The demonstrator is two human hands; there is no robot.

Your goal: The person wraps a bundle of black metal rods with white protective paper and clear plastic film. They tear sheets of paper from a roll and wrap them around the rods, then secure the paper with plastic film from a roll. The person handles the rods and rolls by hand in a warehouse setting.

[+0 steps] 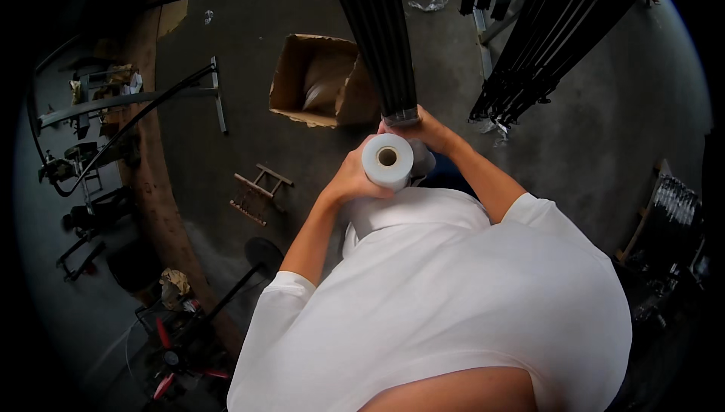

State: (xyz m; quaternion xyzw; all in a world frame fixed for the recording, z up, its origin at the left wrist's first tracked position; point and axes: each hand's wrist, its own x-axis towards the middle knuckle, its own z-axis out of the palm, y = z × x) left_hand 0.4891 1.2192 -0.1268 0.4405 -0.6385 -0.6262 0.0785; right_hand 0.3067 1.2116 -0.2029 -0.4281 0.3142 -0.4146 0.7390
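Note:
My left hand (353, 176) is wrapped round the side of a roll of clear plastic film (371, 157). The roll's round end and brown cardboard core face up, close in front of my white shirt. Just beyond the roll is the near end of a bundle of long black tubes (377, 42), with clear film around that end. My right hand (432, 129) grips this end from the right; its fingers are partly hidden beneath and behind the tubes.
An open cardboard box (287, 83) with plastic inside stands left of the bundle. More black tubes (529, 57) hang at the right, by a metal stand (483, 42). A small wooden stool (257, 193), a metal frame (128, 98) and a red-bladed fan (172, 357) are at left.

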